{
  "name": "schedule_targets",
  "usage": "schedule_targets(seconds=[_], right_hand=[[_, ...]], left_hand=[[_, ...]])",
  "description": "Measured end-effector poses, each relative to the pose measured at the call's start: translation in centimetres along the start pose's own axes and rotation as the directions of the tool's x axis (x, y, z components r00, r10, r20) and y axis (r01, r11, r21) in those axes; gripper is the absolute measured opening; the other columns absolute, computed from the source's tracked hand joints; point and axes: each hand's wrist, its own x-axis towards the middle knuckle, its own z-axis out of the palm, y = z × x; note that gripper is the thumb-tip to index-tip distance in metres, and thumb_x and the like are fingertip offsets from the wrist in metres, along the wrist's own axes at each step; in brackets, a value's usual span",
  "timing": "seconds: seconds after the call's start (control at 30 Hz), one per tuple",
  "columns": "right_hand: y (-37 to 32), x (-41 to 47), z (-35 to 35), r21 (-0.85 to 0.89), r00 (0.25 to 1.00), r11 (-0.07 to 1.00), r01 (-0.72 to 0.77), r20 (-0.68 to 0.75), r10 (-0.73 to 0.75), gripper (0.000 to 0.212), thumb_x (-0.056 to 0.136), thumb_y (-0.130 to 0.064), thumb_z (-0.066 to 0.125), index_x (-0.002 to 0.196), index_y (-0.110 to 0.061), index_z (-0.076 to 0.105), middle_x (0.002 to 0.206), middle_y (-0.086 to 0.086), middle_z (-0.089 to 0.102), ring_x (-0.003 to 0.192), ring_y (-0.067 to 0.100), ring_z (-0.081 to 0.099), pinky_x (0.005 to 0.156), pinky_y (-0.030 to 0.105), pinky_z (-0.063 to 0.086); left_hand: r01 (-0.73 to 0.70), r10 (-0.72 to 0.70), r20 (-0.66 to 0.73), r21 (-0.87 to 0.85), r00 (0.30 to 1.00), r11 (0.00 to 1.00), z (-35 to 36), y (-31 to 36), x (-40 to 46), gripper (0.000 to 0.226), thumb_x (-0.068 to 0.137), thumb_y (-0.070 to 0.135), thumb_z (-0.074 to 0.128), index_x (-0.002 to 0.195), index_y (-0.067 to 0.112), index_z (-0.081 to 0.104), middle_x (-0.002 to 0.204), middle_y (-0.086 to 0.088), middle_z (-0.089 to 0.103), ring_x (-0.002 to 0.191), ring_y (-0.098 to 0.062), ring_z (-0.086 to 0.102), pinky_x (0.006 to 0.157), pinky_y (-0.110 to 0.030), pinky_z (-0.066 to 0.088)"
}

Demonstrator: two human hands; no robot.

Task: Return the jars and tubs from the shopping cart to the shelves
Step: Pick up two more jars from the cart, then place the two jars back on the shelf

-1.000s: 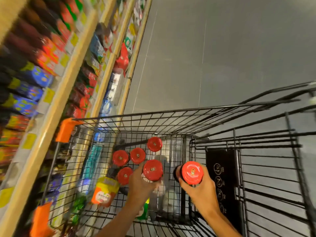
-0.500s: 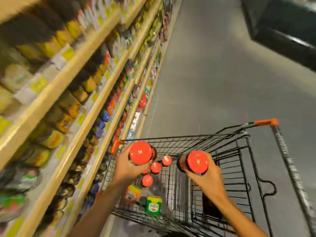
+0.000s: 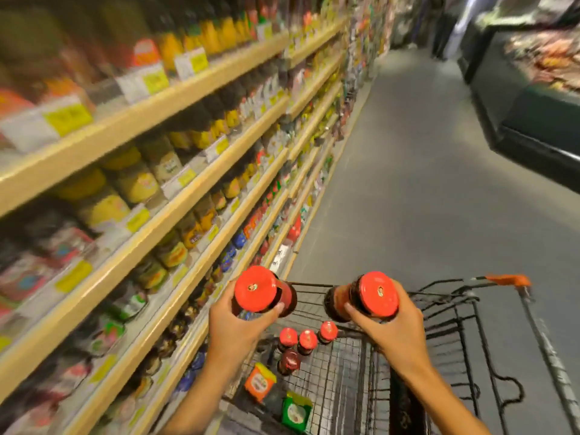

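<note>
My left hand [image 3: 233,328] grips a dark jar with a red lid [image 3: 255,288], held above the left front corner of the black wire shopping cart [image 3: 455,312]. My right hand [image 3: 392,329] grips a second red-lidded jar [image 3: 378,293] over the cart's middle. Both jars lie tilted with their lids toward me. Down in the cart stand three more red-lidded jars [image 3: 307,339] and one dark jar without a visible lid [image 3: 289,361]. An orange tub [image 3: 260,383] and a green tub [image 3: 296,411] lie nearer me on the cart floor.
Wooden shelves [image 3: 194,193] packed with jars and bottles run along the whole left side, with yellow price tags on their edges. The grey aisle floor [image 3: 408,183] stretches ahead. A dark chest cooler [image 3: 533,120] stands at the right. The cart's orange handle [image 3: 507,279] sits at right.
Both hands have lifted their jars up out of the cart. My view has swung upward, from the cart's inside to the shelves and the aisle.
</note>
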Motion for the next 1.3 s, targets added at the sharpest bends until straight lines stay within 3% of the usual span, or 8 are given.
schedule_targets(seconds=[0.07,0.27,0.37,0.57,0.8,0.97,1.2,1.3], right_hand=[[-1.4,0.5,0.9,0.027,0.995,0.998,0.057,0.084,-0.059,0.061,0.060,-0.037,0.093,0.113,-0.030,0.064,0.100,-0.021,0.071,0.092,0.001,0.069,0.082,0.024,0.054],[-4.8,-0.6,3.7,0.193,0.919,0.969,0.157,0.331,-0.215,0.067,0.054,-0.044,0.087,0.115,-0.031,0.062,0.101,-0.027,0.070,0.093,-0.005,0.067,0.078,0.008,0.051],[-6.2,-2.4,5.4,0.299,0.846,0.943,0.146,0.457,-0.276,0.064,0.055,-0.039,0.089,0.113,-0.036,0.061,0.102,-0.029,0.069,0.093,-0.008,0.067,0.079,0.005,0.048],[-9.9,-9.5,9.1,0.408,0.641,0.899,0.156,0.651,-0.406,0.071,0.054,-0.060,0.088,0.114,-0.031,0.063,0.100,-0.019,0.072,0.092,-0.004,0.067,0.080,0.013,0.052],[-15.6,-20.3,10.7,0.490,0.376,0.855,0.169,0.770,-0.516,0.060,0.053,-0.047,0.084,0.104,-0.048,0.052,0.102,-0.025,0.062,0.090,-0.021,0.057,0.069,0.001,0.044],[-18.8,-28.6,10.9,0.549,0.221,0.818,0.170,0.788,-0.574,0.065,0.057,-0.053,0.084,0.113,-0.052,0.049,0.108,-0.025,0.062,0.095,-0.019,0.057,0.080,0.009,0.043],[-23.9,-43.4,10.3,0.648,0.100,0.742,0.170,0.738,-0.667,0.066,0.056,-0.055,0.080,0.115,-0.043,0.053,0.107,-0.021,0.063,0.095,-0.009,0.062,0.071,0.007,0.048],[-25.5,-49.5,10.0,0.677,0.046,0.723,0.141,0.725,-0.687,0.069,0.057,-0.047,0.082,0.120,-0.034,0.055,0.110,-0.016,0.064,0.094,-0.015,0.059,0.070,0.002,0.046]], left_hand=[[0.007,-0.009,-0.095,-0.025,0.995,1.000,-1.4,1.4,-1.4,0.062,0.052,0.041,0.095,0.107,0.032,0.067,0.099,0.015,0.074,0.096,-0.003,0.070,0.083,-0.020,0.055],[0.008,0.043,-0.430,0.116,0.902,0.993,-6.6,5.8,-9.5,0.061,0.050,0.035,0.088,0.104,0.041,0.060,0.098,0.042,0.064,0.091,0.016,0.062,0.075,-0.002,0.045],[0.083,0.033,-0.602,0.164,0.798,0.983,-8.8,6.9,-15.0,0.063,0.047,0.036,0.089,0.100,0.045,0.057,0.091,0.033,0.069,0.088,0.019,0.061,0.076,-0.005,0.047],[0.234,-0.013,-0.833,0.140,0.554,0.962,-11.5,8.8,-27.5,0.062,0.055,0.020,0.095,0.102,0.040,0.061,0.099,0.019,0.071,0.092,0.005,0.066,0.072,-0.005,0.049],[0.292,0.024,-0.963,0.106,0.269,0.950,-14.1,11.7,-40.2,0.064,0.058,0.017,0.093,0.107,0.039,0.058,0.109,0.010,0.067,0.097,0.004,0.064,0.079,-0.008,0.047],[0.272,0.088,-0.988,0.121,0.130,0.955,-16.6,13.7,-49.1,0.064,0.050,0.031,0.098,0.101,0.044,0.062,0.093,0.023,0.073,0.088,0.010,0.066,0.070,-0.005,0.050],[0.269,0.173,-0.984,0.177,0.039,0.947,-20.8,16.7,-63.9,0.058,0.055,0.009,0.093,0.103,0.031,0.068,0.095,0.021,0.073,0.086,0.004,0.068,0.070,-0.008,0.050],[0.260,0.196,-0.980,0.193,0.014,0.946,-22.8,18.0,-69.5,0.055,0.056,0.006,0.093,0.100,0.028,0.068,0.091,0.021,0.073,0.083,0.004,0.068,0.069,-0.008,0.049]])
